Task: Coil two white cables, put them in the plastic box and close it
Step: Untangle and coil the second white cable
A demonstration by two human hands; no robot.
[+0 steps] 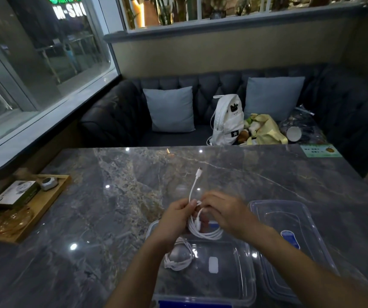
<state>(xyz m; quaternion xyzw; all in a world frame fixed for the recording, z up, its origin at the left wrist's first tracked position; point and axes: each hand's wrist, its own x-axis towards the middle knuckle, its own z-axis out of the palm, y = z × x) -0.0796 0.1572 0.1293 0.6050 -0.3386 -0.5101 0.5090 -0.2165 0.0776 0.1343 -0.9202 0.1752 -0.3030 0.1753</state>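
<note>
Both hands hold a white cable (203, 232) above the far end of the clear plastic box (243, 263). My left hand (174, 221) grips its loops, which hang down between the hands. My right hand (225, 212) pinches the cable near the top of the coil. The cable's free end with its plug (198, 171) sticks up and away over the table. A second white cable (178, 258) lies coiled inside the box at its left side. The clear lid (289, 218) lies flat on the table to the right of the box.
The grey marble table (112, 207) carries a wooden tray (52, 196) with a small box and glassware at the left edge. Beyond the far edge stands a dark sofa with two cushions, a white backpack (227, 118) and bags. A green sticker (321, 151) marks the far right corner.
</note>
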